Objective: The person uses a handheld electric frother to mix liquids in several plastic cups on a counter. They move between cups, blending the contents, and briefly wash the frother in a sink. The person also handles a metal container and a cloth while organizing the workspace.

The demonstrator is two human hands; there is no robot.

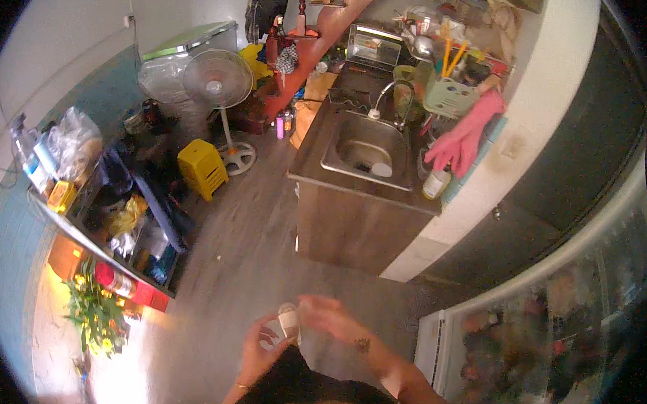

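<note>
My left hand (pixel 259 347) is low in the middle of the view, fingers curved and spread, with floor showing between thumb and fingers. Close beside its fingertips is a pale beige slipper-shaped thing (pixel 288 319); whether the hand touches it or it lies below is unclear. Across from it, my right hand (pixel 324 315) is stretched out and blurred by motion, near the same pale thing. Nothing can be made out in the right hand. Both hands are over the grey wood-look floor (pixel 239 274).
Ahead stands a wood-look counter (pixel 352 222) with a steel sink (pixel 367 149). Pink rubber gloves (pixel 467 137) hang at its right. A yellow stool (pixel 202 165) and pedestal fan (pixel 219 83) stand beyond. A cluttered shelf unit (pixel 110 254) is left, a glass-fronted fridge (pixel 531 333) right.
</note>
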